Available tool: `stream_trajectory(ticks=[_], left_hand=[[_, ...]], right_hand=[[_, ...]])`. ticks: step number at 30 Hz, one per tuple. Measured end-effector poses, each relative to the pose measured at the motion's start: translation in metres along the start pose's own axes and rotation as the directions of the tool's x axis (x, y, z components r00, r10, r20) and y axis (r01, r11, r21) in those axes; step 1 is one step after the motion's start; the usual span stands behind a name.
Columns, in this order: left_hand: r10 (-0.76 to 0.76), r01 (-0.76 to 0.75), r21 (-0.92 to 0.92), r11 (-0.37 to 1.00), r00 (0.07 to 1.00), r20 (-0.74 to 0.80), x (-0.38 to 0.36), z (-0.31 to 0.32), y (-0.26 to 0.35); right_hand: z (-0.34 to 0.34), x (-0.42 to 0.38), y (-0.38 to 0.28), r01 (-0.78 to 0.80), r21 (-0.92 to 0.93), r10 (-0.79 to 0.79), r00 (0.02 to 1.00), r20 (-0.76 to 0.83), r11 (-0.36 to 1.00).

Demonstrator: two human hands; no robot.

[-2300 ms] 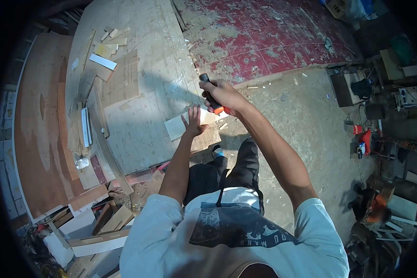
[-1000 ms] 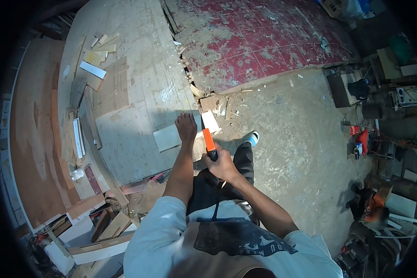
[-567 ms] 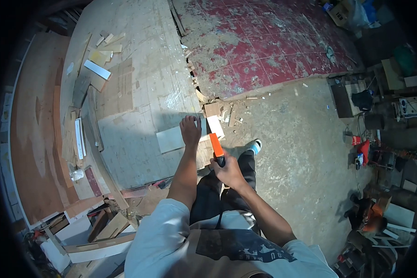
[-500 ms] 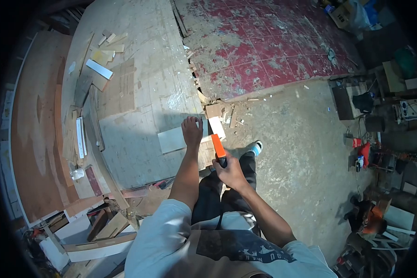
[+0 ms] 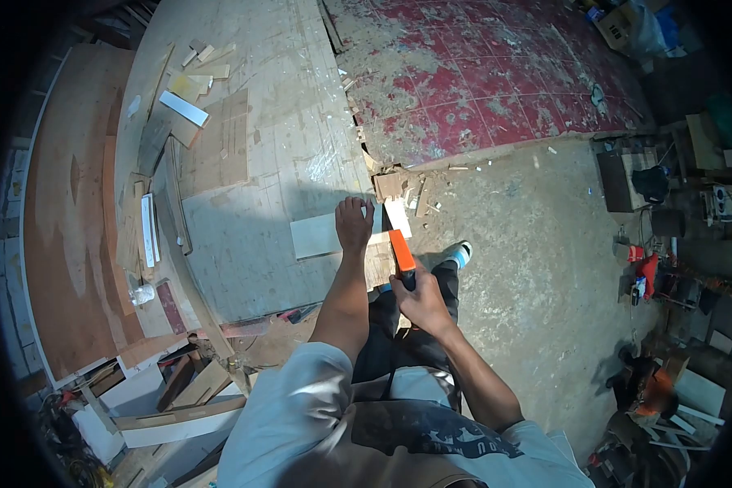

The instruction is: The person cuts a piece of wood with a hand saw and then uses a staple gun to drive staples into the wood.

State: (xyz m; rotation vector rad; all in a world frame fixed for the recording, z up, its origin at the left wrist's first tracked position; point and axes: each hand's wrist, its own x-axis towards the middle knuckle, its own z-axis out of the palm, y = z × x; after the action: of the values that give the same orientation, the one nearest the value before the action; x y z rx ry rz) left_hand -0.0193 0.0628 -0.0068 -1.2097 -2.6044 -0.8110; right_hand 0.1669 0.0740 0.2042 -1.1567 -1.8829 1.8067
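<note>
A pale rectangular board [image 5: 317, 237] lies near the front edge of the wooden work surface [image 5: 244, 268]. My left hand [image 5: 355, 224] is on its right end, fingers bent down over it and pressing it. The fingertips are partly hidden. In my right hand [image 5: 422, 299] is the dark handle of an orange tool [image 5: 401, 250], fingers wrapped round it. The orange part points forward, just right of the board. A white piece [image 5: 397, 217] lies beyond the orange part, close to the edge.
Wood scraps [image 5: 424, 197] lie past the hands. More offcuts [image 5: 184, 108] are on the surface at the left, by a long brown panel [image 5: 69, 203]. My shoe [image 5: 462, 254] stands on the concrete floor [image 5: 529, 268]. Tools and a red item [image 5: 647, 272] are at the right.
The whole view has shifted, so the surface, the board and both hands appear farther right. My left hand stays on the board and my right hand keeps its hold on the orange tool.
</note>
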Motion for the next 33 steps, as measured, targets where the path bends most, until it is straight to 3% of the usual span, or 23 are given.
stream_trajectory(ticks=[5, 15, 18, 22, 25, 28, 31, 33], left_hand=[[-0.028, 0.03, 0.052, 0.998, 0.999, -0.044, -0.003, 0.0, 0.002], [-0.037, 0.04, 0.056, 0.998, 0.997, -0.064, -0.003, 0.003, 0.001], [-0.029, 0.035, 0.083, 0.996, 0.997, -0.067, -0.003, 0.003, 0.002], [-0.031, 0.032, 0.072, 0.997, 0.999, -0.02, -0.003, 0.0, 0.001], [-0.068, 0.069, 0.047, 0.997, 0.998, -0.011, -0.002, 0.002, 0.001], [-0.089, 0.09, 0.044, 0.995, 0.996, -0.024, 0.003, 0.004, 0.001], [-0.076, 0.078, 0.078, 0.994, 0.997, -0.023, -0.002, 0.003, 0.002], [-0.046, 0.049, 0.077, 0.996, 0.998, -0.043, -0.004, 0.002, 0.001]], right_hand=[[-0.008, 0.021, -0.024, -0.074, -0.066, 0.08, 0.992, 0.096, 0.995], [-0.014, -0.038, -0.059, 0.043, -0.05, -0.039, 0.996, 0.085, 0.998], [-0.016, -0.038, -0.059, -0.056, -0.056, 0.061, 0.993, 0.099, 0.997], [0.002, 0.014, 0.018, -0.105, -0.152, 0.121, 0.987, 0.101, 0.983], [0.013, 0.035, 0.038, 0.01, -0.095, -0.006, 0.999, 0.044, 0.995], [0.005, 0.024, 0.012, -0.105, -0.098, 0.116, 0.987, 0.114, 0.99], [-0.008, -0.021, -0.041, -0.09, -0.136, 0.104, 0.99, 0.099, 0.987], [-0.011, -0.045, -0.041, -0.057, -0.093, 0.064, 0.995, 0.078, 0.994]])
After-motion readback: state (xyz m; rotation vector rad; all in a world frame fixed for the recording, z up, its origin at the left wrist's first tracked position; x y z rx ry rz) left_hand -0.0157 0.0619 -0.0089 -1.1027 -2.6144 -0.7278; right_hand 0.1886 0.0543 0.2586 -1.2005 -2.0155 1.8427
